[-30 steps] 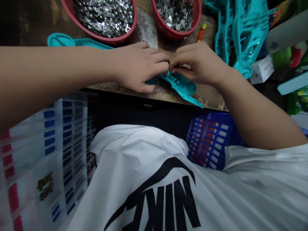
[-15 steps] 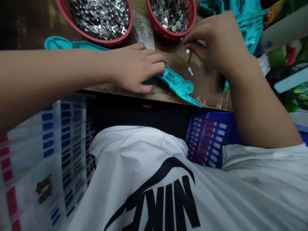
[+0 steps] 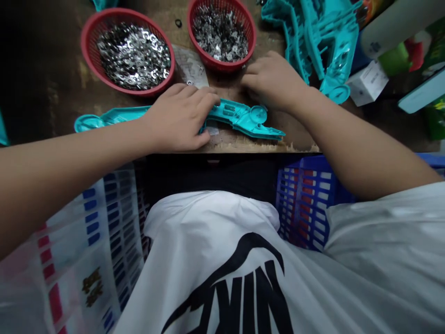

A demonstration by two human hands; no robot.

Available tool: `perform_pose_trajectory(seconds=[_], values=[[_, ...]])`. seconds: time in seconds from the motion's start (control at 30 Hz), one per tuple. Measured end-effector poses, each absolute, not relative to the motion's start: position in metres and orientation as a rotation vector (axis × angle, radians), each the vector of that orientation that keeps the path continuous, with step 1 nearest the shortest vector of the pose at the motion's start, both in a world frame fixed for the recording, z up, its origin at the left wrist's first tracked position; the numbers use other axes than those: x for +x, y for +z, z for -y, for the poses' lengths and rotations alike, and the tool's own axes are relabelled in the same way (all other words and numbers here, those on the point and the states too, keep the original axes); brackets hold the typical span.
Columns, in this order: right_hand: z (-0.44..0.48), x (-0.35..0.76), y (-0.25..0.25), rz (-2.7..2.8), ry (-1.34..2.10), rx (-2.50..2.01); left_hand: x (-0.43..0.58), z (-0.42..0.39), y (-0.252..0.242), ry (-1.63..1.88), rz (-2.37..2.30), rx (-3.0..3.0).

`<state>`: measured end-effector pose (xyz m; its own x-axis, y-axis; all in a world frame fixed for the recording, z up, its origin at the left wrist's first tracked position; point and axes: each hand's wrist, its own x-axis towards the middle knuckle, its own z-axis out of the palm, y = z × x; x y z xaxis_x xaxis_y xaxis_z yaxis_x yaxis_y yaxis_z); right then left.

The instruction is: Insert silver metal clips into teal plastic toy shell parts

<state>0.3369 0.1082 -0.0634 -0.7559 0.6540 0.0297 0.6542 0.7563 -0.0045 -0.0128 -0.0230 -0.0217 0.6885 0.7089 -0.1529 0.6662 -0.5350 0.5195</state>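
Observation:
A long teal plastic part [image 3: 243, 118], with a round disc near its right end, lies along the table's front edge. My left hand [image 3: 184, 116] is closed over its middle, thumb on the near side and fingers across the top, hiding that stretch. Just beyond its right half, my right hand [image 3: 271, 83] is low over the tabletop with curled fingers. Its fingertips are turned away, so what they hold, if anything, cannot be made out. Behind the hands stand a red basket [image 3: 170, 76] of shiny metal pieces and a smaller red basket [image 3: 222, 65] of small metal pieces.
Teal plastic parts [image 3: 316, 37] are piled at the back right, beside a small white box [image 3: 370, 83]. A blue crate [image 3: 302, 199] stands below the table on the right, a pale slatted crate [image 3: 104, 222] on the left. A dark ring [image 3: 178, 23] lies between the baskets.
The view has shifted, bringing more of the tabletop into sight. My right hand has lowered, and the small loose pieces seen beneath it are now hidden. My left hand stays on the teal part.

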Motion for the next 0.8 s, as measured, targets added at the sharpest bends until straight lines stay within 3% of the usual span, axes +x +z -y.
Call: perform_pose_trajectory(seconds=[0.3, 0.8], values=[[-0.035, 0.285, 0.025, 2.8, 0.5, -1.057, -0.006, 0.021, -0.027, 0.126, -1.041, 2.356], [-0.01, 0.27, 0.051, 2.649, 0.761, -1.331, -0.005, 0.026, -0.02, 0.288, -1.011, 2.259]])
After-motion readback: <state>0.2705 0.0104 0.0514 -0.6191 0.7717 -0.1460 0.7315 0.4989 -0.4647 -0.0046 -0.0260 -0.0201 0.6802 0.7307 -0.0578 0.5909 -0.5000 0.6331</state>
